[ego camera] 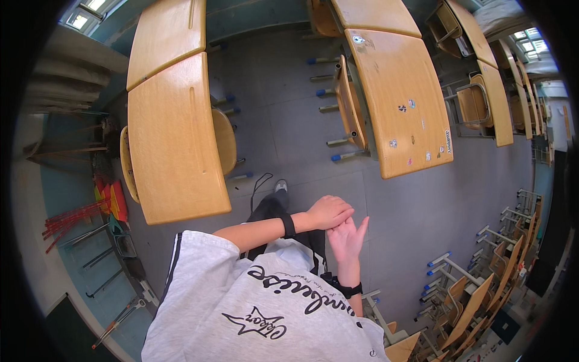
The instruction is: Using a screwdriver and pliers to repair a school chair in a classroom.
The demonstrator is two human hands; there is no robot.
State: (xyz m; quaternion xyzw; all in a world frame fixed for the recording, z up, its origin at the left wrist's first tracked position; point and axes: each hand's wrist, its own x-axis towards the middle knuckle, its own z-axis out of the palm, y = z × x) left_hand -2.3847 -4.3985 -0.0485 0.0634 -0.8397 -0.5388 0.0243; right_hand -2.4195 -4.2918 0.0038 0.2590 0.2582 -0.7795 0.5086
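Observation:
In front of my waist, my left hand [331, 211] lies palm down across the fingers of my right hand [347, 239]. The right palm faces up, with its thumb spread out and nothing on the visible palm. Its fingertips are hidden beneath the left hand, so I cannot tell whether the left grips them or only rests there. A black band [288, 225] circles my left wrist, and another dark band [350, 287] sits on the right one. Below are my printed light grey T-shirt [212, 289], dark trousers and one shoe [281, 185].
Wooden desks [176, 149] stand ahead left, and a stickered desk [398, 113] ahead right, with chairs [350, 104] tucked in. More desks and chairs [466, 312] line the right. Red poles [79, 219] lean by the left wall. A cord loop [260, 183] shows near my leg. Grey floor [407, 212] lies between.

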